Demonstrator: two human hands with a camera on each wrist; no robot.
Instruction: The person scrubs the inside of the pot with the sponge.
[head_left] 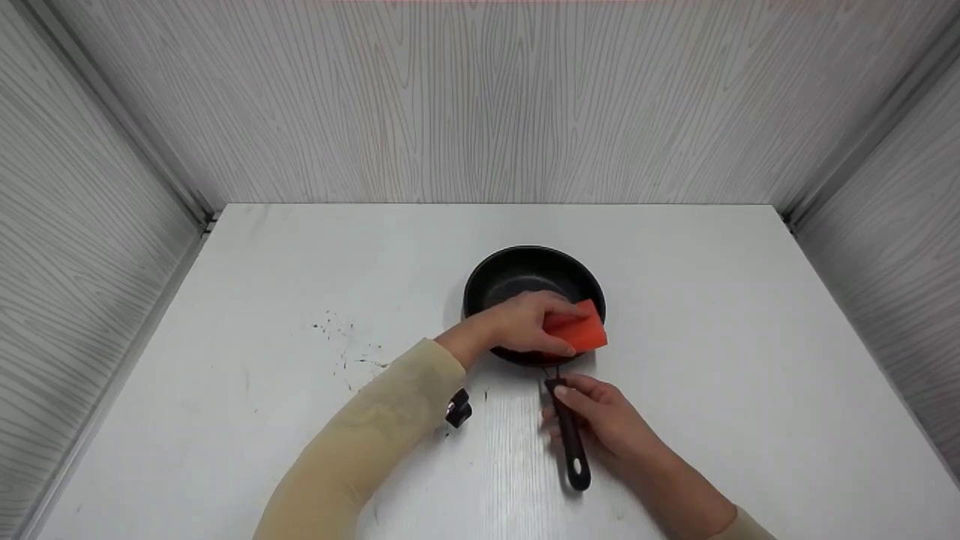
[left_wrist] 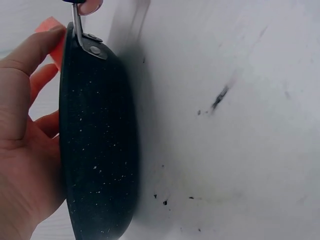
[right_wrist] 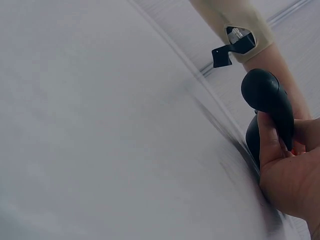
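Your left grip (head_left: pixel 525 321) pinches the red sponge (head_left: pixel 589 330) at the near side of the black pan (head_left: pixel 521 271); your right grip (head_left: pixel 609 420) is clamped round the pan's dark handle (head_left: pixel 574 448).

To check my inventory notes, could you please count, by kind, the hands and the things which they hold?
Left hand and right hand: 2 hands
Frying pan: 1
Orange sponge-like pad: 1
Total: 4

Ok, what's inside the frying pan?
In the frying pan, the left hand holds an orange sponge. Dark inner surface shows toward the far side; whatever lies beneath hand and sponge is covered.
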